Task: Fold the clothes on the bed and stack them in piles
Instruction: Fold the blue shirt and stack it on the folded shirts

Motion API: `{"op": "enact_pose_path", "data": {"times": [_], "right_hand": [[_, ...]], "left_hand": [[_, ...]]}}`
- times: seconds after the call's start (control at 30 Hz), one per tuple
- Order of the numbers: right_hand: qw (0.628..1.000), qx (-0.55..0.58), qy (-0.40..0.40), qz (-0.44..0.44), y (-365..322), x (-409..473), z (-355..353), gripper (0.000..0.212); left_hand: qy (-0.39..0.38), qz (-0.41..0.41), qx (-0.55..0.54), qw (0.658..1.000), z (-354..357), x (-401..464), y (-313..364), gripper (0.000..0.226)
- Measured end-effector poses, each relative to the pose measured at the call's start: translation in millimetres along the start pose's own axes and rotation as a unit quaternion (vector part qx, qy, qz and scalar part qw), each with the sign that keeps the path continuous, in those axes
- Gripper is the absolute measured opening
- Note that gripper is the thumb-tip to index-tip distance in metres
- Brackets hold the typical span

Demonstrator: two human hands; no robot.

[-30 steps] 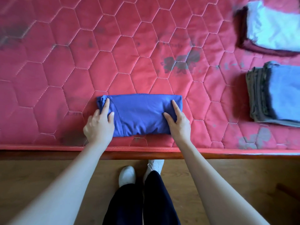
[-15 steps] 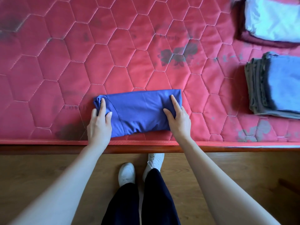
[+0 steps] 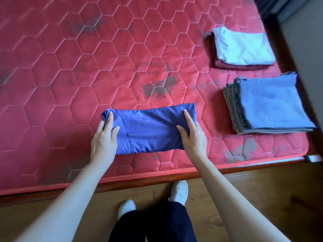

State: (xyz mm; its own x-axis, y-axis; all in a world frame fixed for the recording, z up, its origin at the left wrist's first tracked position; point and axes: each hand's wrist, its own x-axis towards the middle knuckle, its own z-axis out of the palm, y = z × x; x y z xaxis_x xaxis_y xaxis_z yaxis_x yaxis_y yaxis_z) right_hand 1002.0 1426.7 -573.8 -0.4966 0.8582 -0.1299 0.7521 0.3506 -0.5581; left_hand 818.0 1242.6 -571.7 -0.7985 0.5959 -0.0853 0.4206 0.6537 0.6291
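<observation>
Pinching the folded blue garment [image 3: 150,130] at both ends, left hand [image 3: 104,138] and right hand [image 3: 194,137] hide their outer fingers beneath the fabric edges.

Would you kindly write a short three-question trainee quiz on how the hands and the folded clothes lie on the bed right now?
1. True or false: both the left hand and right hand hold the folded royal-blue garment.
2. How many finished piles lie on the red quilted mattress?
3. Which pile is nearer the garment: A) the grey-and-blue cloth stack, B) the pale-blue-on-maroon stack?

Key: 1 true; 2 two; 3 A.
</observation>
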Motion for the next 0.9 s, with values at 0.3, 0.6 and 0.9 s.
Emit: {"op": "enact_pose_path", "data": {"times": [0.3, 0.6, 0.9], "right_hand": [[0.998, 0.019, 0.055, -0.008, 47, 109, -139, 0.054], [0.999, -0.002, 0.051, -0.017, 154, 248, -298, 0.050], [0.996, -0.011, 0.076, -0.038, 192, 344, -396, 0.052]], "left_hand": [[0.016, 0.066, -0.024, 0.997, 32, 81, 172, 0.051], [0.025, 0.079, -0.036, 0.996, 134, 140, 375, 0.052], [0.036, 0.141, -0.059, 0.988, 161, 202, 501, 0.052]]}}
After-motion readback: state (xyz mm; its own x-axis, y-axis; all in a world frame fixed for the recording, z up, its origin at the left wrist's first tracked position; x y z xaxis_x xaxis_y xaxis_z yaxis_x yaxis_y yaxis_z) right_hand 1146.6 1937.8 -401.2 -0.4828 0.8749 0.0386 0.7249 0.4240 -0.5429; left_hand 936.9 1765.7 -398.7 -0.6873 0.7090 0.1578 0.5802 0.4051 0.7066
